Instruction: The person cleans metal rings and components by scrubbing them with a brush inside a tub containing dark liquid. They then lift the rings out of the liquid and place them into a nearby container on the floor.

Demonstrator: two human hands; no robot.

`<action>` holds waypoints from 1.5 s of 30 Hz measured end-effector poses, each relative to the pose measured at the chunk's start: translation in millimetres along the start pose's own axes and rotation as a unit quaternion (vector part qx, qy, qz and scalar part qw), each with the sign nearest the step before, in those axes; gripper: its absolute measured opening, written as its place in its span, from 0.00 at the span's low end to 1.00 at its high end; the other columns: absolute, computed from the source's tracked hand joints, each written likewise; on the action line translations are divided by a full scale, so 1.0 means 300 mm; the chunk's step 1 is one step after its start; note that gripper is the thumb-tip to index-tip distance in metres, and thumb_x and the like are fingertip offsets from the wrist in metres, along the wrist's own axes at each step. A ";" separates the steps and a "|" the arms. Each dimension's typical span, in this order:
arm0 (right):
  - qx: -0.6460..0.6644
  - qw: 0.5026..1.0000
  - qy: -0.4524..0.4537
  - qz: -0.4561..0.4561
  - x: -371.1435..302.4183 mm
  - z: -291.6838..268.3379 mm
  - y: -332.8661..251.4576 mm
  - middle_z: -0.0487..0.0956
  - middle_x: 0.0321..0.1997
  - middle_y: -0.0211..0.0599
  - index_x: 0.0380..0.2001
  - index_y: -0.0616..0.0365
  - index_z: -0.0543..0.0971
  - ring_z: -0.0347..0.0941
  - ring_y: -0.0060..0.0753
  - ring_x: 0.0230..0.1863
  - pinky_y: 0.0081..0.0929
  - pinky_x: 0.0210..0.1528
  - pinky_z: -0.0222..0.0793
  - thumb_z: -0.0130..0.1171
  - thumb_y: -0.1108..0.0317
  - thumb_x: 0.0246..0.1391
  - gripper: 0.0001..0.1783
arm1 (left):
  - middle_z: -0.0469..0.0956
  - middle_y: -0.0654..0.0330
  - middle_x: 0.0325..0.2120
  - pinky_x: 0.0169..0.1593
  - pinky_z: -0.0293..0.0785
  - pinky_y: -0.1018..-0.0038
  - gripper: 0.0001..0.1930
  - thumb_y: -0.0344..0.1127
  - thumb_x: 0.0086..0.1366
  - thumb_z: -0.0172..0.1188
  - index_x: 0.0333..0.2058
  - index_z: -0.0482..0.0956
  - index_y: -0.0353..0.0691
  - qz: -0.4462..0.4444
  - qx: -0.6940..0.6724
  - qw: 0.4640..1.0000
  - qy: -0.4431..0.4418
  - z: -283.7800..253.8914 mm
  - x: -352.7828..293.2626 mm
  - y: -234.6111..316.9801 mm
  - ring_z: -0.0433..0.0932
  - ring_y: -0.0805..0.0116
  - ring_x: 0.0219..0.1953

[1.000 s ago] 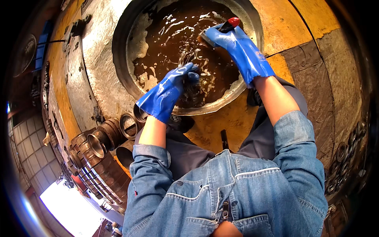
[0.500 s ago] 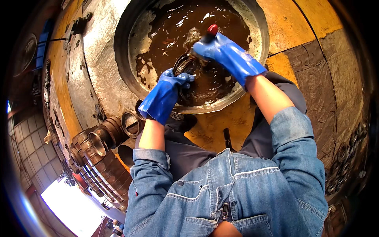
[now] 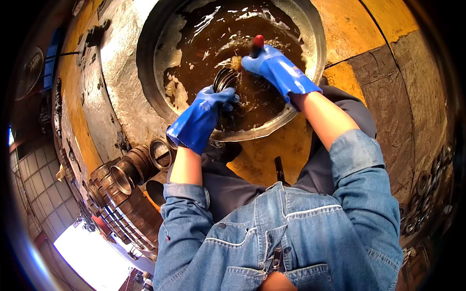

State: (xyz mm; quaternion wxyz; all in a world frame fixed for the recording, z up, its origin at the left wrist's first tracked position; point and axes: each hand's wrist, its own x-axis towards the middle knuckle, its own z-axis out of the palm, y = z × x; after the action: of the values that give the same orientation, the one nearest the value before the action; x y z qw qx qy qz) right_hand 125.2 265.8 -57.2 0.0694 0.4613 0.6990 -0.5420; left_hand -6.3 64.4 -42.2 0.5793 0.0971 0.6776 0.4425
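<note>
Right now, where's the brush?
Head view, upper middle: the brush is in the right hand over the tub, to the upper right of the metal rings.

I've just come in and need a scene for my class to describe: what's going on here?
The person's blue-gloved left hand holds a bundle of thin metal rings over a round metal basin of brown liquid. The blue-gloved right hand holds a brush with a red-tipped dark handle. Its bristles are close to the rings; whether they touch is hard to tell. Round metal sleeves sit outside the basin, to the person's left.
</note>
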 end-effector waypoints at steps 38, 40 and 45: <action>0.056 0.976 -0.163 -0.133 0.033 0.112 -0.118 0.82 0.27 0.36 0.32 0.53 0.82 0.77 0.33 0.34 0.29 0.43 0.71 0.55 0.56 0.54 0.14 | 0.87 0.59 0.38 0.45 0.77 0.76 0.15 0.26 0.66 0.67 0.51 0.83 0.34 0.111 -0.001 0.994 -0.009 -0.068 0.037 -0.049 0.83 0.71 0.39; -0.005 0.985 -0.114 -0.132 0.011 0.113 -0.098 0.80 0.26 0.37 0.32 0.51 0.81 0.74 0.38 0.31 0.33 0.40 0.69 0.56 0.54 0.51 0.14 | 0.87 0.59 0.38 0.45 0.77 0.76 0.14 0.26 0.66 0.67 0.51 0.83 0.34 0.100 -0.021 0.995 -0.018 -0.054 0.047 -0.053 0.83 0.71 0.38; -0.017 0.996 -0.066 -0.051 -0.034 -0.010 -0.080 0.84 0.32 0.46 0.34 0.56 0.85 0.81 0.46 0.35 0.39 0.44 0.74 0.59 0.49 0.51 0.21 | 0.88 0.60 0.38 0.44 0.77 0.77 0.13 0.27 0.67 0.67 0.50 0.83 0.34 0.061 0.014 0.998 -0.010 -0.028 0.015 -0.012 0.82 0.72 0.36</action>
State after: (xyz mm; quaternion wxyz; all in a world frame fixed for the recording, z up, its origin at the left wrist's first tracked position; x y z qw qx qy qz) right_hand 115.0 262.7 -33.2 0.0954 0.3872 0.7245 -0.5622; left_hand -13.7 61.0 -48.3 0.5570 0.1509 0.6708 0.4659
